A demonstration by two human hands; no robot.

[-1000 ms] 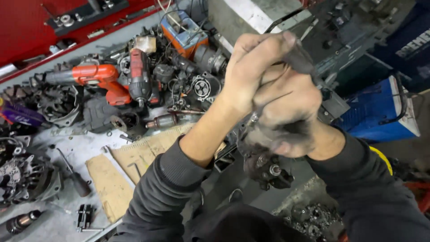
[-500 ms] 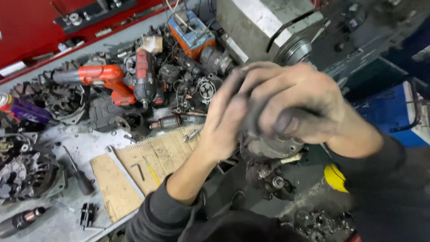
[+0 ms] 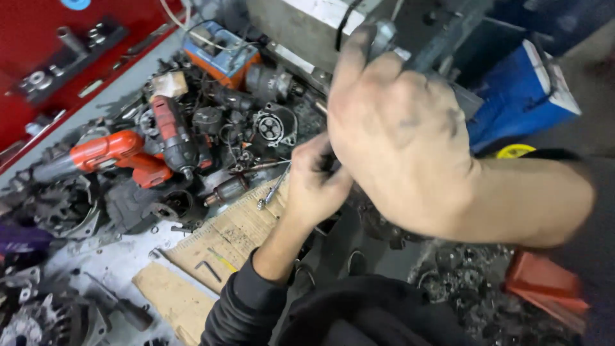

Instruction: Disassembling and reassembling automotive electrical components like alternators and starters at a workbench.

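Note:
My right hand [image 3: 400,138] fills the middle of the view, close to the camera, back of the hand up. Its fingers curl around a grey metal tool [image 3: 379,32] that pokes out at the top. My left hand [image 3: 314,186] is below and to the left of it, closed on a dark metal part [image 3: 378,224] that is mostly hidden under both hands. Both hands are smudged with grease. My dark sleeves run down to the bottom edge.
An orange drill [image 3: 106,154] and a red-black driver [image 3: 176,138] lie among motor parts at left. A cardboard sheet [image 3: 224,240] carries a small wrench [image 3: 272,192] and a hex key [image 3: 208,269]. A blue box [image 3: 525,96] stands at right, a red tool tray [image 3: 57,57] at top left.
My right hand has swung up and toward the camera, over the part. The left hand has dropped lower and stays closed on the part. The view has shifted right.

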